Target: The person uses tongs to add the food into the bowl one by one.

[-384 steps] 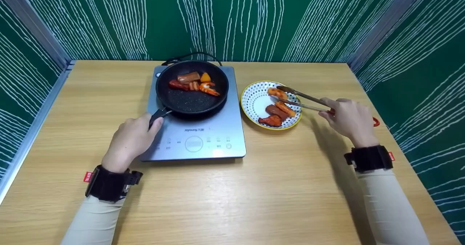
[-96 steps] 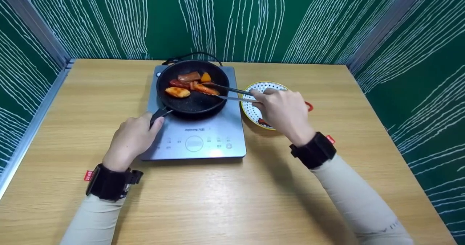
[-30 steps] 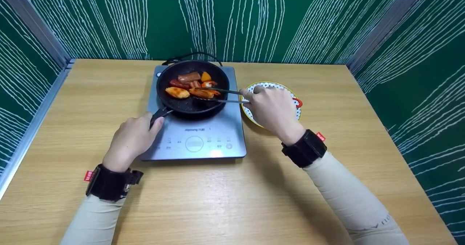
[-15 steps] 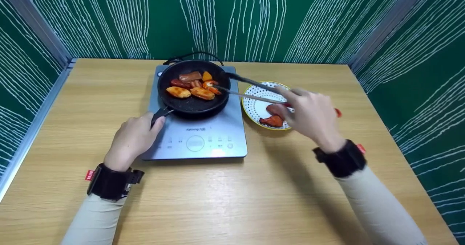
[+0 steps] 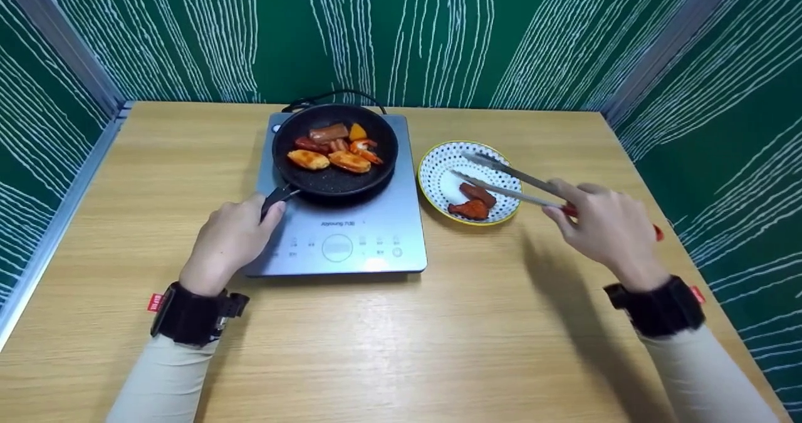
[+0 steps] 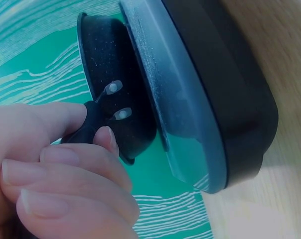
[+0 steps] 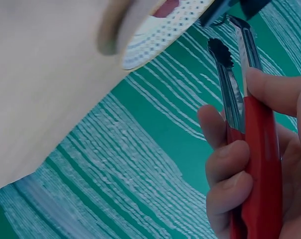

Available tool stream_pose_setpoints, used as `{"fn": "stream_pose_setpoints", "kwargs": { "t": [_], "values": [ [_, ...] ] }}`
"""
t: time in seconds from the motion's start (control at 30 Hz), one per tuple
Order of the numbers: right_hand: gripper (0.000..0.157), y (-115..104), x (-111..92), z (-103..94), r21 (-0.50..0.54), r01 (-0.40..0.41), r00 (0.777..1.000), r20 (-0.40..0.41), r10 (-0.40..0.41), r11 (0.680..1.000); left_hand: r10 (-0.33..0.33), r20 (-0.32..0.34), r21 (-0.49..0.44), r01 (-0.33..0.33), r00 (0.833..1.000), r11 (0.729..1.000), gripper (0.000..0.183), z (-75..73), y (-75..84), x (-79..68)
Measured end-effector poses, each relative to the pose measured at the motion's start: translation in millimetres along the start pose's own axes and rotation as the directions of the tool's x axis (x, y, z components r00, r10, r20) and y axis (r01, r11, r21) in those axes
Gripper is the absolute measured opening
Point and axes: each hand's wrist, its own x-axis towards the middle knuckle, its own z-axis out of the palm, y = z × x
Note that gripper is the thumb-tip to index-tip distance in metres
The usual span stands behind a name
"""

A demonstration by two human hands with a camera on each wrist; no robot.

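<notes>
My left hand (image 5: 230,241) grips the handle (image 5: 277,198) of a black frying pan (image 5: 326,183) that stands on an induction cooktop (image 5: 382,235). In the pan lie two browned orange pieces (image 5: 349,161), a shrimp (image 5: 363,148), a yellow piece (image 5: 358,132) and reddish-brown meat pieces (image 5: 328,133). My right hand (image 5: 604,225) holds red-handled metal tongs (image 5: 520,175), their tips spread over the dotted plate (image 5: 432,166) with nothing between them. A reddish drumstick-like piece (image 5: 468,209) and a brown piece (image 5: 479,194) rest on that plate. The right wrist view shows fingers curled round the red tong handles (image 7: 262,164).
The plate stands right beside the cooktop's right edge on the wooden table (image 5: 376,348). A black cord (image 5: 335,92) runs behind the cooktop. Green panels with white streaks (image 5: 438,41) enclose the back and sides.
Two browned orange pieces have gone from the plate into the pan. In the last second the tongs let go of the second one and swung right, back over the plate. The left hand stays put.
</notes>
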Motion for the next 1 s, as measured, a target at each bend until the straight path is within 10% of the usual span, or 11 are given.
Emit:
{"fn": "stream_pose_setpoints", "kwargs": {
  "t": [1.0],
  "values": [
    [0.027,26,-21,13.0,-0.034,-0.017,0.994,0.107,0.02,0.999,-0.011,-0.008,-0.011,0.011,1.0,1.0,0.041,0.5,0.8,0.1]
  ]
}}
